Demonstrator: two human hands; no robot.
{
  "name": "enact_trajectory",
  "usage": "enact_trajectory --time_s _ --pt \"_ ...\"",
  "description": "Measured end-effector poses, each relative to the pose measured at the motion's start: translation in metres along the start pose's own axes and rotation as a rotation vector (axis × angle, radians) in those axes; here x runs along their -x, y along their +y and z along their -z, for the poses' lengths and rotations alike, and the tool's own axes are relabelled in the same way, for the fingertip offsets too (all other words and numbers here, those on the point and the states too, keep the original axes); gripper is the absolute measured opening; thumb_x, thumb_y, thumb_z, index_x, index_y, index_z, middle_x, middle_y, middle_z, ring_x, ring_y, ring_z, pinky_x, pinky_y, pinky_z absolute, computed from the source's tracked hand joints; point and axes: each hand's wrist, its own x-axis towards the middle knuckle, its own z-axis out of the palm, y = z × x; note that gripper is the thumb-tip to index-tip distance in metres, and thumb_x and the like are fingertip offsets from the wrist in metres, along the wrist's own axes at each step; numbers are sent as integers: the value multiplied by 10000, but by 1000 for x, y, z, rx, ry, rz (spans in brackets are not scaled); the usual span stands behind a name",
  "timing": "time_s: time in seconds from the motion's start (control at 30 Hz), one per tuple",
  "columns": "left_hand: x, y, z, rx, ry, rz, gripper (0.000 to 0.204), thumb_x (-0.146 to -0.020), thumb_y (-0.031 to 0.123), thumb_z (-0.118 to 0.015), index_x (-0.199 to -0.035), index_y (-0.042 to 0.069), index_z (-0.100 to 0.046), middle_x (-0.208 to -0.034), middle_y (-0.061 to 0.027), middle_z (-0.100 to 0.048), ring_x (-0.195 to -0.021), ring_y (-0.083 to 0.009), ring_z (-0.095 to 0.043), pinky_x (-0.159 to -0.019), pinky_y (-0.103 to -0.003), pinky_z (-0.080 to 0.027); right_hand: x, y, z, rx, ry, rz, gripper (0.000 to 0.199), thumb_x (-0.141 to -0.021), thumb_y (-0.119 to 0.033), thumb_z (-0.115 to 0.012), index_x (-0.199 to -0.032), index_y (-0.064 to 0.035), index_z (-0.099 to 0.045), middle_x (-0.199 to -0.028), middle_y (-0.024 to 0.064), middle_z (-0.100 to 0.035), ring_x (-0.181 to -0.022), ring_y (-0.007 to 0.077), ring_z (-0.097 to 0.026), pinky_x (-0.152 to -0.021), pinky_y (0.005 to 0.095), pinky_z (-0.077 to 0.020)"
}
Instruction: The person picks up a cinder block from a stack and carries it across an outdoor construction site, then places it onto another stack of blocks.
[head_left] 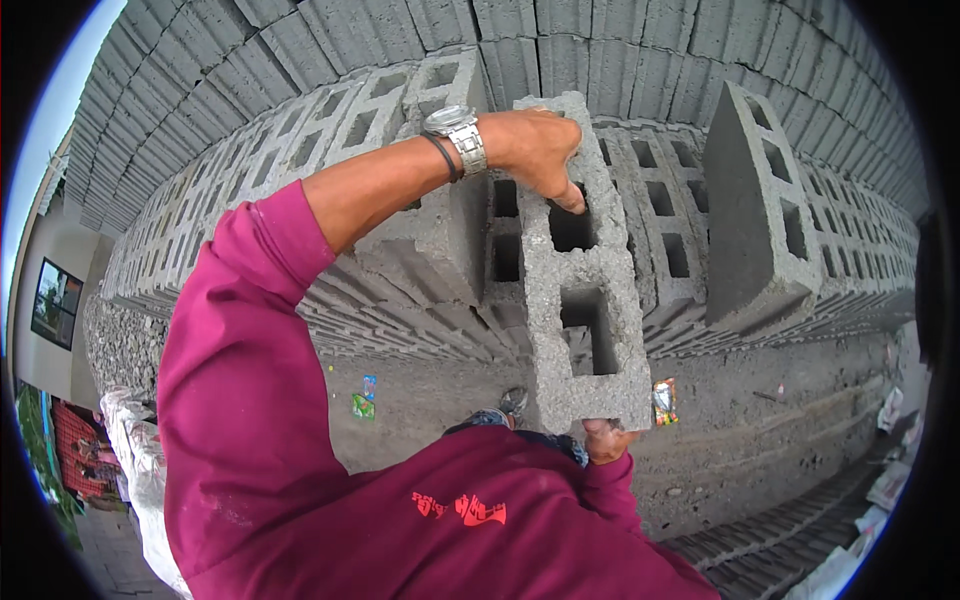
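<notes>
A grey concrete hollow block [547, 330] spans the space between my two hands, its open cells facing up toward me. My left hand [535, 150] is closed over the block's far end, with its thumb hooked into a cell. A metal watch [457, 135] and a dark band sit on that wrist. At the near end, my right hand [605, 440] grips the block from below; most of its fingers are hidden. Beneath and beyond the held block lie rows of similar blocks [660, 198]. To its right, one block [740, 200] stands higher than the rows around it.
A tall wall of stacked blocks [600, 60] rises beyond the rows. Other raised blocks [430, 240] lie left of the held one. Bare ground [430, 400] with litter wrappers [664, 400] is below. White sacks [145, 470] stand at left, near a building [75, 300].
</notes>
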Motion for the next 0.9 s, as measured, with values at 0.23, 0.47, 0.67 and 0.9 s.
enact_trajectory --time_s 0.23,0.47,0.67,0.9 --pt "-4 -17 -17 61 129 -90 533 -671 434 -742 -656 -70 -571 -629 -202 -591 -656 -319 -611 -653 -417 -490 22 21 -14 -76 249 88 746 -792 -582 -605 -1169 60 -560 -1135 199 -602 -1088 392 -538 -936 482 -411" --pt "-17 -32 11 -70 147 -13 466 -592 360 -714 -714 -77 -607 -743 -245 -632 -747 -364 -637 -696 -423 -500 2 27 -55 -124 346 -20 809 -748 -606 -647 -1174 73 -540 -1143 192 -582 -1056 326 -554 -909 425 -424" --pt "-29 -87 35 -93 200 25 509 -574 387 -727 -757 -74 -611 -789 -230 -645 -781 -363 -635 -695 -417 -499 -45 31 -109 -338 319 18 698 -726 -500 -745 -1112 54 -570 -1055 127 -603 -947 237 -579 -842 367 -445" --pt "-58 -156 8 -31 187 10 547 -607 430 -732 -759 -81 -609 -759 -234 -634 -749 -348 -638 -687 -412 -499 -83 25 -152 -238 238 -92 704 -707 -584 -717 -989 55 -624 -1015 154 -613 -872 273 -604 -806 375 -461"
